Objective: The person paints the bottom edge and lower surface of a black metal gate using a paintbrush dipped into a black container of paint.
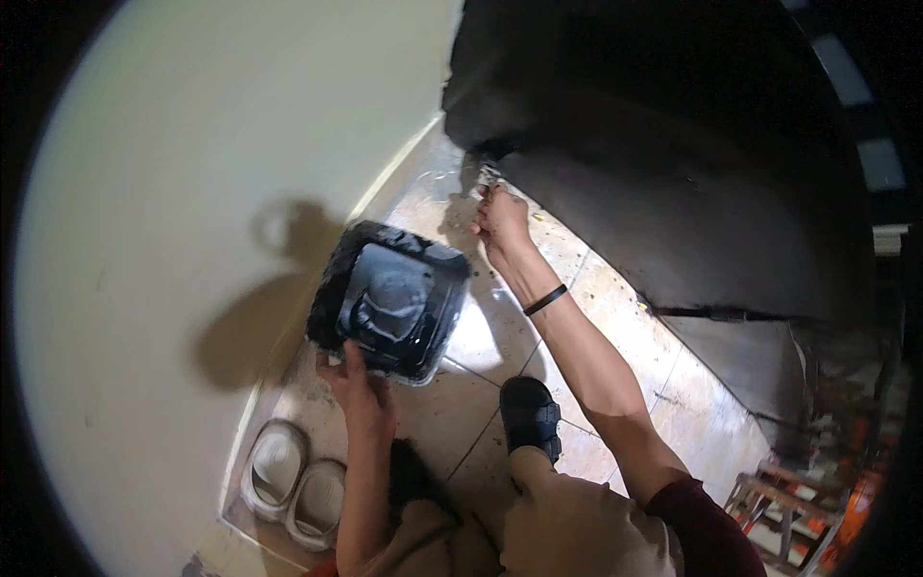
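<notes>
My left hand [361, 394] grips the near rim of a square black paint tray [327, 303], its thumb at the edge. Inside lies a dark, glossy liquid that mirrors pale light, and the rim looks smeared. Farther off, my right hand [504, 216] is closed around the pale, stained handle of what looks like a paintbrush [488, 175]. Its dark tip meets the foot of a large black panel [654, 183], close to the floor. The bristles blend into the black and are hard to make out.
A pale wall [192, 144] rises on the left, with shadows on it. Cream slip-on shoes [277, 464] stand against it. The tiled floor [615, 317] carries dark specks. My sandalled foot [531, 418] is below the tray. A wooden rack [784, 510] stands lower right.
</notes>
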Demonstrator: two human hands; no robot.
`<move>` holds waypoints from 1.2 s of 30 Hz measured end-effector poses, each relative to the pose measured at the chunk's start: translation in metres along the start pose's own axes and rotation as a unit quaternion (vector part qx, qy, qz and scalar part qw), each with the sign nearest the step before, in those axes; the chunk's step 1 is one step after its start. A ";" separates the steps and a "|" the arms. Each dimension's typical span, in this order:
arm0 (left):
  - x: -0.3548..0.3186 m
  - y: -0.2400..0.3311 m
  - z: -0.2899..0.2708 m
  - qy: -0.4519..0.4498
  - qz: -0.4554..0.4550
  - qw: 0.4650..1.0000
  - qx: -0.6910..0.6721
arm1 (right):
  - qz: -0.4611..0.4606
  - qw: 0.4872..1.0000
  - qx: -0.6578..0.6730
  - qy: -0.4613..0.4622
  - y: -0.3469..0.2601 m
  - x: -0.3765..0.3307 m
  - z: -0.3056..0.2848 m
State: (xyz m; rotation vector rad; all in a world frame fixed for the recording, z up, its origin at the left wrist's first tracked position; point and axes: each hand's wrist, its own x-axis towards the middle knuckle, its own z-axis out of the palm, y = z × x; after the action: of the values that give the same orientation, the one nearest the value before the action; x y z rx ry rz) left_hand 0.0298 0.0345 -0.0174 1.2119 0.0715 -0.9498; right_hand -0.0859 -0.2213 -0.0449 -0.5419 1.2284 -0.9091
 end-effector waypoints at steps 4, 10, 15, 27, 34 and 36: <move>-0.001 0.008 -0.006 -0.035 0.034 0.999 0.002 | -0.004 0.999 -0.025 -0.021 0.003 -0.063 0.011; -0.002 0.005 -0.002 -0.051 0.043 0.998 0.005 | 0.067 0.997 0.026 0.032 0.015 -0.057 -0.024; -0.003 0.003 0.001 -0.043 0.036 0.998 -0.008 | 0.035 0.996 0.044 0.068 -0.002 -0.011 -0.036; -0.001 0.001 0.001 -0.042 0.039 0.998 -0.009 | -0.022 0.999 -0.022 0.022 -0.020 -0.025 -0.015; -0.003 0.005 -0.001 -0.024 0.026 0.998 -0.048 | -0.048 0.997 0.057 -0.022 -0.042 -0.092 0.013; -0.006 0.001 0.002 -0.026 0.009 0.999 -0.044 | -0.005 0.999 0.047 0.023 -0.029 -0.063 -0.006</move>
State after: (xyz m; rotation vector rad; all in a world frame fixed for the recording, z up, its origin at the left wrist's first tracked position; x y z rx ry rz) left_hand 0.0265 0.0363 -0.0127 1.1046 0.0598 -0.9526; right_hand -0.1043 -0.1847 0.0108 -0.4547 1.2188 -0.9869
